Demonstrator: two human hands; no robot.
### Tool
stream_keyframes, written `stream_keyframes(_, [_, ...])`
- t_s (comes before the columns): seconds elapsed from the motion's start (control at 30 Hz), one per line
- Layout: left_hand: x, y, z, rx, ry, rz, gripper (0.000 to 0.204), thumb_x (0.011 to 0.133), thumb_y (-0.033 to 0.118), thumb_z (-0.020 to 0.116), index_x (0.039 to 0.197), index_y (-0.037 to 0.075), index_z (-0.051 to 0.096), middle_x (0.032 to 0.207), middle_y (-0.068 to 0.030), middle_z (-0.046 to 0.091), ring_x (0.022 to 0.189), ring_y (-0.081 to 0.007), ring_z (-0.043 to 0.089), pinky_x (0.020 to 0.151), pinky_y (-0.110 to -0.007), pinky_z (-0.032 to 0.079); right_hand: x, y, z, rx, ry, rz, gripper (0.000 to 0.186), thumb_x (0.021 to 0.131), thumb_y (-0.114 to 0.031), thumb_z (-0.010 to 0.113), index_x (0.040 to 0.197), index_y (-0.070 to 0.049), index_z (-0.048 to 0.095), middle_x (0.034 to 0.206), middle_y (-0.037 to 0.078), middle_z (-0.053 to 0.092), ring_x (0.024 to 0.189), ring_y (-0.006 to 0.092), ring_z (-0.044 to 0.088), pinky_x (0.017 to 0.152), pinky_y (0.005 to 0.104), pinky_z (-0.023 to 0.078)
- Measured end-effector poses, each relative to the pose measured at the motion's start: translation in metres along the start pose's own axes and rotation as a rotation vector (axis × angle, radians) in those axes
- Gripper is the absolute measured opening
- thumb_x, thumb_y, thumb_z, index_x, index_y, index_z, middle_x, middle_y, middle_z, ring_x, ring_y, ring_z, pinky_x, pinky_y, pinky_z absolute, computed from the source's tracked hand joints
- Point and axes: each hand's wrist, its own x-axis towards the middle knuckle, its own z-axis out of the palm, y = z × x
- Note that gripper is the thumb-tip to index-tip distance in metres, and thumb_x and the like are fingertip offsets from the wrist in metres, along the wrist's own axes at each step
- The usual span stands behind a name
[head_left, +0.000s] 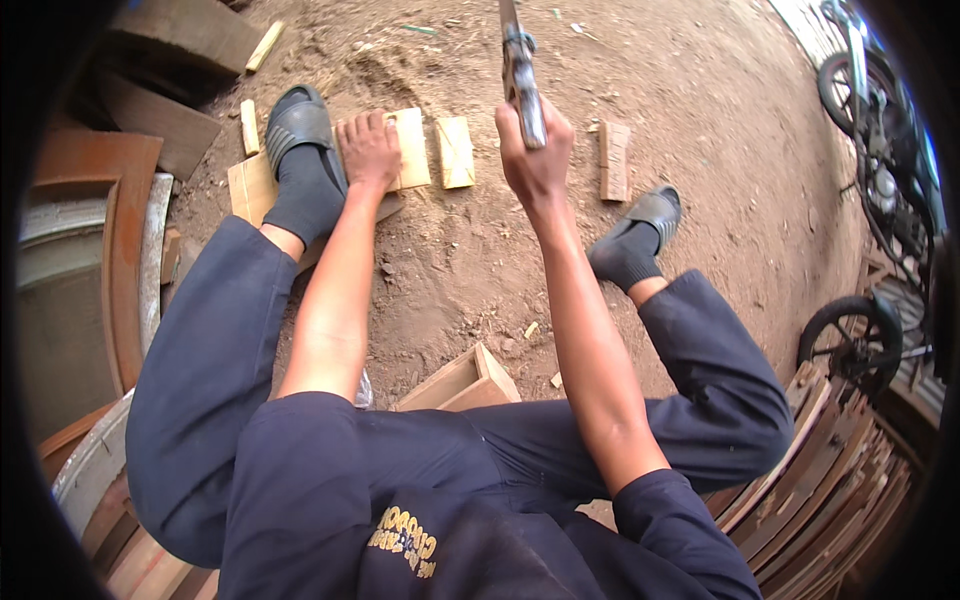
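Slightly right of the upper middle, my right hand (535,160) is closed around the metal handle of what looks like a saw (522,75). The tool points away from me, seen edge-on, and its far end leaves the picture. My left hand (368,155) presses on a pale wooden board (408,150), its fingers reaching over the far edge. The sandal on my left foot (300,125) rests on the same board, left of that hand. A short pale wood block (456,153) lies on the dirt just right of the board. Whatever supports the board from below is mostly hidden.
A reddish-brown block (614,160) lies near my right foot (650,225). Between my legs is a wooden box-like piece (465,380). Wooden frames (120,250) lean at the left. Stacked planks (830,460) fill the lower right, below a parked motorcycle (885,190).
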Motion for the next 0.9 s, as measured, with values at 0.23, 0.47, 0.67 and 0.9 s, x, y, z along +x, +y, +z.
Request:
stream_keyframes(0.23, [0.015,0.003,-0.044,0.008,-0.443,0.125,0.1,0.083,0.076,0.043,0.149,0.003,0.025,0.147,-0.0228,0.035,0.141,-0.0352,0.027,0.116,-0.054,0.013,-0.018,-0.032,-0.012,0.238,0.173,0.348,0.026,0.079,-0.005,0.053,0.056,-0.011,0.044,0.049,0.001,0.048,0.038,0.0056,0.037,0.032,0.0228,0.025])
stream_keyframes(0.47, [0.015,-0.03,-0.081,0.157,-0.772,0.162,0.154,0.039,0.072,0.082,0.153,0.007,0.003,0.158,-0.0207,0.009,0.146,-0.0406,0.01,0.115,-0.06,0.012,-0.128,-0.043,-0.013,0.314,0.196,0.589,0.022,0.084,-0.009,0.054,0.064,-0.011,0.046,0.055,-0.001,0.048,0.044,0.007,0.038,0.039,0.0243,0.031])
stream_keyframes(0.67, [0.006,-0.056,-0.067,0.156,-0.838,0.061,0.146,0.044,0.068,0.083,0.153,0.005,0.008,0.156,-0.0224,0.014,0.146,-0.0374,0.011,0.116,-0.059,0.014,-0.125,-0.034,-0.006,0.231,0.159,0.521,0.025,0.086,-0.013,0.057,0.063,-0.013,0.046,0.055,-0.002,0.047,0.046,0.0072,0.038,0.042,0.0252,0.032])
stream_keyframes(0.9, [0.033,-0.07,-0.067,-0.263,-0.918,0.01,0.133,0.053,0.066,0.081,0.15,-0.001,0.019,0.152,-0.0274,0.023,0.142,-0.0384,0.023,0.115,-0.049,0.025,-0.131,-0.013,0.011,0.228,0.083,0.612,0.021,0.086,-0.011,0.058,0.067,-0.012,0.048,0.055,-0.003,0.046,0.046,0.0072,0.038,0.042,0.0254,0.032])
